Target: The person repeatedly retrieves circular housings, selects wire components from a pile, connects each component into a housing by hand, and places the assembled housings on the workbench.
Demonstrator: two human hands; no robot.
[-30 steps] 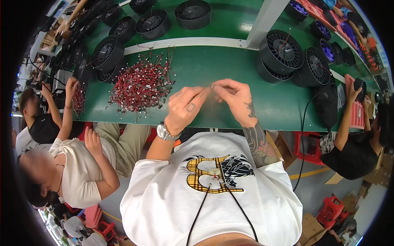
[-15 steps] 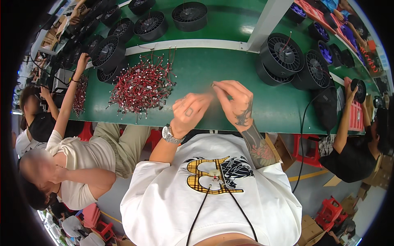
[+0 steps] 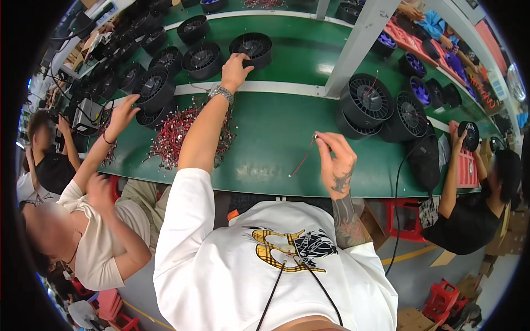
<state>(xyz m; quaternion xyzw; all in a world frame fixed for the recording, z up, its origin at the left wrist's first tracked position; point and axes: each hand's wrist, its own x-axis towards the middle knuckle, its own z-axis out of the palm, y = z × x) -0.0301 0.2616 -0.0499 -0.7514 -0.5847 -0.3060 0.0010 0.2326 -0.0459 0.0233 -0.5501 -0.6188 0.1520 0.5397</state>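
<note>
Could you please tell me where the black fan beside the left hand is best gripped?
The black fan is probably best gripped by its outer rim, from the near side, where the left hand is: it lies face up, its round wall offers an edge, and another fan sits to its left.

Left hand [image 3: 234, 74] touches fan [image 3: 253, 46], right hand [image 3: 338, 159] pinches wire [image 3: 302, 161].

The left hand [image 3: 234, 74] is now parted from the right hand [image 3: 338, 164] and stretched forward to the near rim of a round black fan [image 3: 251, 45]. A red wire [image 3: 300, 164], hidden before, is now seen trailing from the right hand. A pile of wires [image 3: 167, 140] is newly part-covered by the left forearm [image 3: 197, 140].
</note>
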